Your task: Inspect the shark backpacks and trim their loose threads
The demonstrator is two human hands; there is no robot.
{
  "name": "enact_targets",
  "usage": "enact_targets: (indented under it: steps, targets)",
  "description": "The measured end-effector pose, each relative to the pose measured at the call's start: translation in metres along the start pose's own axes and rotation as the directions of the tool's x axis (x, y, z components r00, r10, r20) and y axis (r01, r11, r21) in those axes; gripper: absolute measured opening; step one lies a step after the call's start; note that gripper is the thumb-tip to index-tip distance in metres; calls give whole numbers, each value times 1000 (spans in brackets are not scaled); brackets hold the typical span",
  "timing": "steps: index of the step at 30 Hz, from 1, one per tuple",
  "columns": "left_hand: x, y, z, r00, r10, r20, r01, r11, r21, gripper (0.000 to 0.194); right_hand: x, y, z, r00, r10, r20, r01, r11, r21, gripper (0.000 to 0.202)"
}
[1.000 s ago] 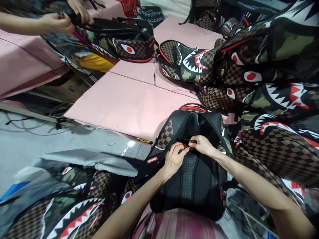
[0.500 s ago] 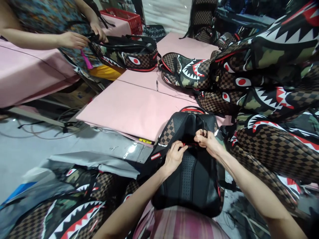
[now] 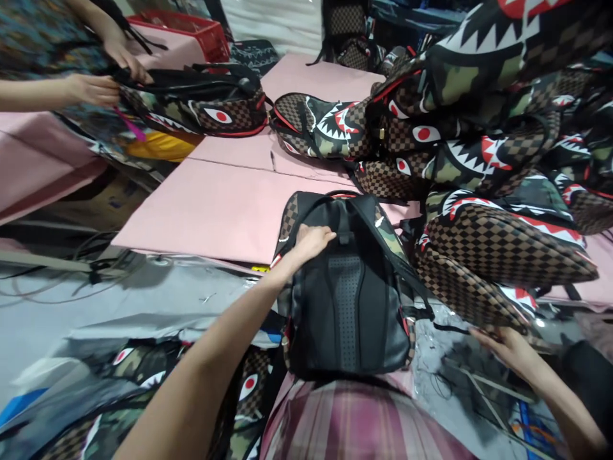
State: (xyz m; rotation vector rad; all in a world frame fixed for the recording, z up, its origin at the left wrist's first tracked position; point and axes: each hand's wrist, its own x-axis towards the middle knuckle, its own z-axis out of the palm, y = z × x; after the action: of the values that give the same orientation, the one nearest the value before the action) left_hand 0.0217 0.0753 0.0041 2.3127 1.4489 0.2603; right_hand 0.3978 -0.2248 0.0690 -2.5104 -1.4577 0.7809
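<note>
A black-backed backpack (image 3: 352,300) with brown check and camouflage sides leans upright between my lap and the pink table edge, its padded back toward me. My left hand (image 3: 312,243) lies across its upper left, fingers closed at the shoulder strap; what exactly they grip is partly hidden. Out to the right, my right hand (image 3: 510,348) pinches the end of a thin black webbing strap (image 3: 450,328). That strap runs taut from the backpack's lower right side. The right shoulder strap (image 3: 390,249) slants down toward the webbing.
Shark-mouth backpacks (image 3: 507,236) are piled on the right of the pink table (image 3: 191,204). Across it, a co-worker's hands (image 3: 103,83) hold another backpack (image 3: 205,105). More bags (image 3: 138,370) lie lower left in grey plastic. A red crate (image 3: 186,32) stands behind.
My right hand has left the top of the backpack and moved down and right, drawing a strap outward. My left hand has shifted up and left. The view has turned right.
</note>
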Motion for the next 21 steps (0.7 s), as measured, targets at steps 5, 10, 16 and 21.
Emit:
enact_targets:
  steps: [5,10,16,21]
  targets:
    - [29,1,-30,975,-109,193,129,987,-95,35,-37,48,22,939,169,-301,-272,898,-345,40]
    - [27,6,-36,996,-77,38,82,985,-155,29,-28,-14,57,977,20,-210,13,988,155,33]
    - [-29,-28,-60,1000,22,-19,-26,970,-240,33,-3,-118,100,916,-398,47,384,904,187,22]
    - [-102,-79,-38,994,-92,-58,78,975,-208,21,5,-106,116,916,-393,82,363,898,247,26]
